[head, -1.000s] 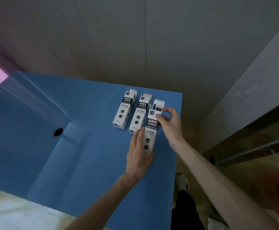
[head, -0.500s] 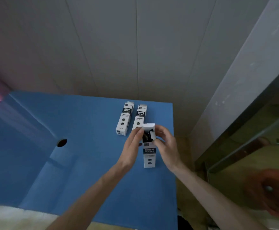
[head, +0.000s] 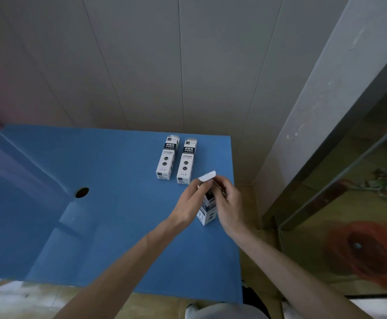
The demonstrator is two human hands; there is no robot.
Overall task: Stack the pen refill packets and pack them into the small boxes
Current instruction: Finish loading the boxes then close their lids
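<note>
Item 1. Small box (head: 207, 211), white with dark print, stood on end on the blue table (head: 119, 203) near its right edge. Top flap (head: 207, 175) raised and curved back, mouth open and facing up; dark contents visible inside, too small to identify as refill packets. Upright position judged to keep the mouth reachable for loading or closing.

Item 2. Left hand (head: 191, 203), fingers curled against the box's upper left side, fingertips at the flap. Gripped from one flank, probably to steady the box.

Item 3. Right hand (head: 228, 203), fingers curled round the box's upper right side, thumb and forefinger pinched near the rim. Opposed to the left hand; box clamped between both, likely so the flap could be tucked without tipping.

Item 4. Two matching boxes, one to the left (head: 167, 157), one to the right (head: 186, 161), laid flat side by side, just beyond the held box, close to the far edge. Far flaps apparently untucked. Lined up parallel, seemingly as finished or waiting stock.

Item 5. Round hole (head: 82, 192) in the table, well apart on the left.

Room: little margin on the right, where the table ended just beside the right hand; wide blue surface left and near. Any shift best made leftward or toward the body.
</note>
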